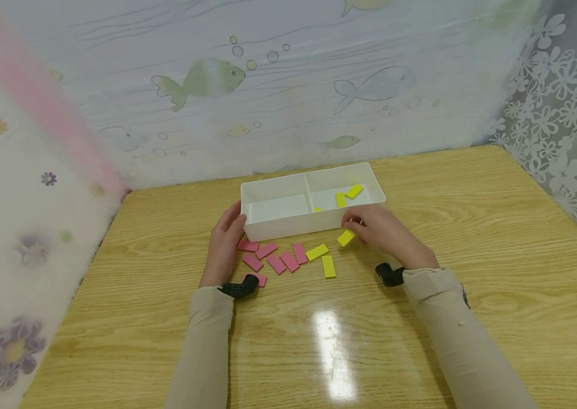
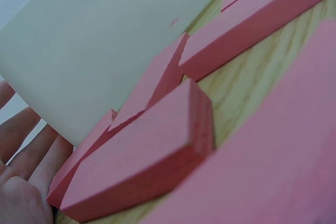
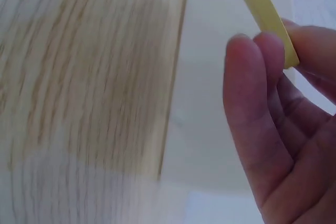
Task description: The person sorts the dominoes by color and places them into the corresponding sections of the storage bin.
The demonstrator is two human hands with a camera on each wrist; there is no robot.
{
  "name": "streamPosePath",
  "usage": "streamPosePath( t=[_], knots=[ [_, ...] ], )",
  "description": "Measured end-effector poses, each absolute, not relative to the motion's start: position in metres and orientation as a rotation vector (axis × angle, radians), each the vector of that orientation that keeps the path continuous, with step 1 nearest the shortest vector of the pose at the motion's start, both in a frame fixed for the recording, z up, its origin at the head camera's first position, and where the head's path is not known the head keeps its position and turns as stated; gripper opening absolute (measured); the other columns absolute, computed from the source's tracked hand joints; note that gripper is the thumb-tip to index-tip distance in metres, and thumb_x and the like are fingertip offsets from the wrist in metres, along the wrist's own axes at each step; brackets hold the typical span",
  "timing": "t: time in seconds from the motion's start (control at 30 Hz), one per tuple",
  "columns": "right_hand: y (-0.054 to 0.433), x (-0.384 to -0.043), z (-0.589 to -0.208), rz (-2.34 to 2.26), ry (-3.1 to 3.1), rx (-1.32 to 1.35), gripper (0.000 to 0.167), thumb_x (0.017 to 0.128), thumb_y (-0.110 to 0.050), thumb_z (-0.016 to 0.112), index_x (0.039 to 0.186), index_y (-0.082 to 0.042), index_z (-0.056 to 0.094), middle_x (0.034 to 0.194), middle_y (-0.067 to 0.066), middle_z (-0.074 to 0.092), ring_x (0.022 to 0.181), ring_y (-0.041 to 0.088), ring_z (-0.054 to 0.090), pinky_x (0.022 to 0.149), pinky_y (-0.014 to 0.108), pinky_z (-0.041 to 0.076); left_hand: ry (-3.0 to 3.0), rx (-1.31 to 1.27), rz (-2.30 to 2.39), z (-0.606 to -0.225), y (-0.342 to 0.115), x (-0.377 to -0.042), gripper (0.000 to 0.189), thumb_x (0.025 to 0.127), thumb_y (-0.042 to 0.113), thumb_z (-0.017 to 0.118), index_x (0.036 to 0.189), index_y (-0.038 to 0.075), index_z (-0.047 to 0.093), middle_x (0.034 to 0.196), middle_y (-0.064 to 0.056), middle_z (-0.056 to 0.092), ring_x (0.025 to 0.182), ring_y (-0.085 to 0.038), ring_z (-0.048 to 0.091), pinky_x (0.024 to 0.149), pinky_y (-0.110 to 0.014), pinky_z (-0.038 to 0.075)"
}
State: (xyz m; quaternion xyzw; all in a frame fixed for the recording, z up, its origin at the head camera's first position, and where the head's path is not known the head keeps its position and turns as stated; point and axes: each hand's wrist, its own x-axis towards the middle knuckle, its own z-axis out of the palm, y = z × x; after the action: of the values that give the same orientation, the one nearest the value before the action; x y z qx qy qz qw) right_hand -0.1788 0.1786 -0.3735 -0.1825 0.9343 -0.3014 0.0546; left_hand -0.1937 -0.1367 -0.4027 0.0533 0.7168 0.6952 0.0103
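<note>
R hand (image 1: 383, 227) has thumb + fingertips clamped on 1 end of a yellow block (image 1: 346, 237), just near of the white box (image 1: 273, 192), by its right compartment (image 1: 337, 180). L hand (image 1: 224, 244): fingers apart, touching box's left end. Approx. 3 boxed yellow blocks (image 1: 341, 199) visible; 2 loose yellow blocks (image 1: 329, 266) + 7 pink blocks (image 1: 276, 263) on table (image 1: 370, 352). Poss. risks: end-only pinch lets block swivel/slip; low lift clips near wall (image 1: 296, 223), nudging box; L wrist cam (image 1: 242, 287) could bump pink pcs.
</note>
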Motion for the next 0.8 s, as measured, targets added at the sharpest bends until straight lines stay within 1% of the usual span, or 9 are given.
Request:
streamPosePath(
  t=[0.2,0.43,0.57,0.67,0.73,0.8],
  knots=[
    [0.1796,-0.1788,-0.3739,-1.034,2.820,-0.476,0.013,0.091,-0.018,0.053,0.097,-0.009,0.060,0.073,0.008,0.057,0.057,0.017,0.049,0.056,0.030,0.042,2.246,0.163,2.164,-0.4029,-0.1368,-0.1939,0.050,0.093,0.030,0.046,0.139,0.015,0.033,0.141,-0.002,0.031,0.126,-0.018,0.033,0.101,-0.034,0.030],
    [0.1803,-0.1801,-0.3725,-1.135,2.763,-0.564,0.008,0.088,-0.013,0.056,0.093,-0.012,0.063,0.086,0.005,0.061,0.071,0.020,0.061,0.066,0.030,0.048,2.280,0.142,2.144,-0.4029,-0.1364,-0.1943,0.049,0.093,0.030,0.047,0.138,0.016,0.034,0.140,0.000,0.033,0.125,-0.014,0.034,0.100,-0.033,0.031],
    [0.1817,-0.1792,-0.3692,-1.259,2.646,-0.508,0.009,0.089,-0.018,0.055,0.095,-0.015,0.062,0.086,0.007,0.063,0.075,0.024,0.062,0.068,0.034,0.049,2.279,0.152,2.152,-0.4028,-0.1364,-0.1943,0.049,0.093,0.030,0.047,0.138,0.015,0.035,0.140,-0.001,0.033,0.125,-0.014,0.034,0.100,-0.033,0.031],
    [0.1826,-0.1785,-0.3674,-1.321,2.601,-0.470,0.014,0.090,-0.023,0.055,0.098,-0.014,0.061,0.087,0.008,0.063,0.076,0.026,0.061,0.071,0.036,0.049,2.279,0.154,2.152,-0.4026,-0.1364,-0.1940,0.049,0.093,0.030,0.047,0.138,0.016,0.034,0.140,-0.001,0.033,0.125,-0.014,0.034,0.100,-0.033,0.030],
    [0.1829,-0.1782,-0.3667,-1.343,2.588,-0.468,0.017,0.090,-0.025,0.054,0.099,-0.013,0.061,0.085,0.008,0.062,0.074,0.028,0.061,0.071,0.037,0.049,2.278,0.156,2.150,-0.4026,-0.1364,-0.1938,0.049,0.093,0.030,0.047,0.138,0.015,0.034,0.140,-0.002,0.033,0.125,-0.015,0.034,0.100,-0.034,0.030],
    [0.1828,-0.1778,-0.3662,-1.350,2.583,-0.476,0.018,0.091,-0.026,0.052,0.100,-0.013,0.061,0.078,0.009,0.060,0.070,0.028,0.059,0.068,0.039,0.050,2.275,0.159,2.150,-0.4027,-0.1364,-0.1937,0.050,0.093,0.030,0.047,0.138,0.015,0.034,0.141,-0.002,0.033,0.125,-0.015,0.033,0.101,-0.034,0.030]
  ],
)
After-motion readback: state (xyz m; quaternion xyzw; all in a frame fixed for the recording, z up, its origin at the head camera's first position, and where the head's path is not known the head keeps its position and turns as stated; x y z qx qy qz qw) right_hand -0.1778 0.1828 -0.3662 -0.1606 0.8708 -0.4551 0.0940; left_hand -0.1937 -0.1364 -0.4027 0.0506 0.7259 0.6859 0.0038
